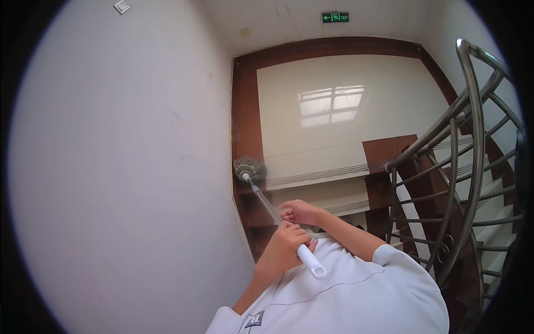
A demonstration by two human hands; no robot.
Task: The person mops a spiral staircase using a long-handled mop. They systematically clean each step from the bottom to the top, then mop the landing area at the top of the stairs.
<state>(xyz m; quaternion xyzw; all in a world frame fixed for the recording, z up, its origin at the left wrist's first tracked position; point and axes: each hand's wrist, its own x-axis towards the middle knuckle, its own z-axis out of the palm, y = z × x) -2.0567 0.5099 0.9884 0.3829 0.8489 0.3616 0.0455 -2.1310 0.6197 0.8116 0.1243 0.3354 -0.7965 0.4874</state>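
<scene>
My left hand [288, 244] is wrapped around the upper part of a mop, just where its white plastic grip [309, 259] begins. The mop's metal pole [267, 203] slants away to the upper left. At its far end the grey string mop head [249, 168] rests on the dark red-brown border tiles, close to the wall and near the landing's edge. Beside the pole, a little beyond my left hand, is my right hand [299, 212], fingers loosely curled; whether it touches the pole cannot be told.
A glossy cream-tiled landing [308, 83] lies ahead, with tiled stairs [321, 191] descending towards me. The white wall [125, 167] runs close on the left. A metal stair railing [452, 167] stands on the right, with another flight beyond it. A green exit sign [335, 17] hangs on the far wall.
</scene>
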